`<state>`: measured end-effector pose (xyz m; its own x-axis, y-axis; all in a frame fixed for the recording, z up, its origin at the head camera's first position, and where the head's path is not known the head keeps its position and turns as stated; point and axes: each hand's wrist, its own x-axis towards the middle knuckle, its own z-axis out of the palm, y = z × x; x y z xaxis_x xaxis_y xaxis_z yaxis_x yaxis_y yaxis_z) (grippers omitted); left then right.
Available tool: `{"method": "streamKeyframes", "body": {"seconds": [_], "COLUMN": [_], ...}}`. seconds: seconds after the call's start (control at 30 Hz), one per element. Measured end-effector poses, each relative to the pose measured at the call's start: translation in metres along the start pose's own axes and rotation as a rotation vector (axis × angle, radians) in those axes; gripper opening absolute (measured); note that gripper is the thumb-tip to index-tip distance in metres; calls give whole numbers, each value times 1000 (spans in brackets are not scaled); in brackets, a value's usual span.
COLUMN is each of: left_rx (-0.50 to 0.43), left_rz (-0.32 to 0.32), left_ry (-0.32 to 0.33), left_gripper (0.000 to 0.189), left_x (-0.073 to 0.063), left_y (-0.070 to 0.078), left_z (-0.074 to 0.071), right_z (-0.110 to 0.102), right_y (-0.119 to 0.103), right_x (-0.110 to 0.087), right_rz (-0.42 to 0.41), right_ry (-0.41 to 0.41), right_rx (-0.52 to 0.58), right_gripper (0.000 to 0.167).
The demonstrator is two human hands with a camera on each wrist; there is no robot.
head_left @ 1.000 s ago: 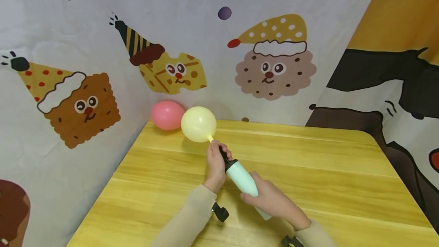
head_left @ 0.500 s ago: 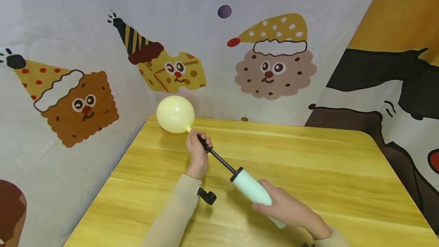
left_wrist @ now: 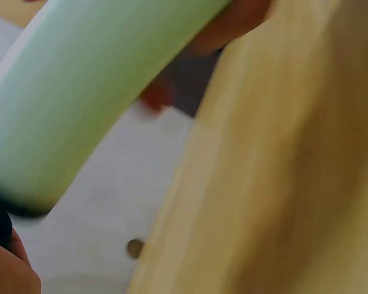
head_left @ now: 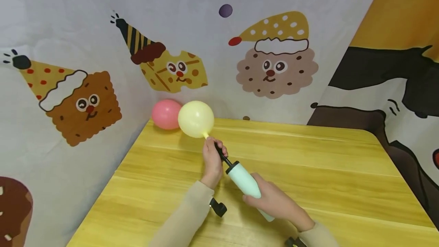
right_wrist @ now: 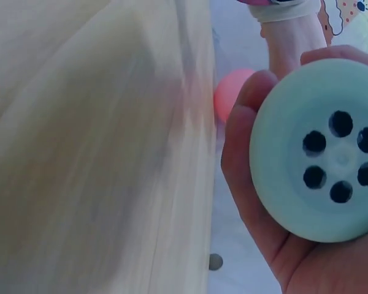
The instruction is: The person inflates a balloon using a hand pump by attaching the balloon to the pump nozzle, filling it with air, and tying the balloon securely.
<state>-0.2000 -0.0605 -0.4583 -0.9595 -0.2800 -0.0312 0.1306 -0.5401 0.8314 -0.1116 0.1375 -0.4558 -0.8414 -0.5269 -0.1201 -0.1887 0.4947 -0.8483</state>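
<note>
A pale yellow balloon [head_left: 196, 119], blown up round, sits on the nozzle end of a hand balloon pump. My left hand [head_left: 212, 159] grips the pump's black handle and pinches the balloon's neck against the nozzle. Around the mint-green barrel of the balloon pump [head_left: 244, 180] my right hand [head_left: 274, 199] is wrapped. A short length of black rod shows between handle and barrel. In the right wrist view the barrel's round end [right_wrist: 343, 202] with several dark holes faces the camera. The left wrist view has the barrel [left_wrist: 92, 92] crossing close and blurred.
A pink balloon [head_left: 166, 114] lies at the table's back left corner, partly behind the yellow one. The wooden table [head_left: 308, 155] meets a cartoon-printed cloth [head_left: 212, 48] at its back and left. Black wrist mounts [head_left: 218, 207] stick out from the sleeves.
The pump's rod slid far out half a second ago and is now mostly back in the barrel. The left hand and yellow balloon swung left, then returned right, uncovering the pink balloon.
</note>
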Motion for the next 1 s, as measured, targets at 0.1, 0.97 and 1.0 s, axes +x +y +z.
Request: {"method": "streamKeyframes", "body": {"seconds": [0.1, 0.97, 1.0], "left_rx": [22, -13, -9], "left_rz": [-32, 75, 67], "left_ry": [-23, 48, 45], "left_gripper": [36, 36, 36], "left_x": [-8, 12, 9], "left_y": [-9, 18, 14], "left_z": [4, -10, -10], "right_z": [-1, -8, -7], "right_y": [-3, 6, 5], "right_x": [6, -16, -12], "right_rz": [6, -52, -54], "right_ry": [9, -33, -28], "right_rx": [0, -55, -58], "right_gripper": [62, 52, 52]}}
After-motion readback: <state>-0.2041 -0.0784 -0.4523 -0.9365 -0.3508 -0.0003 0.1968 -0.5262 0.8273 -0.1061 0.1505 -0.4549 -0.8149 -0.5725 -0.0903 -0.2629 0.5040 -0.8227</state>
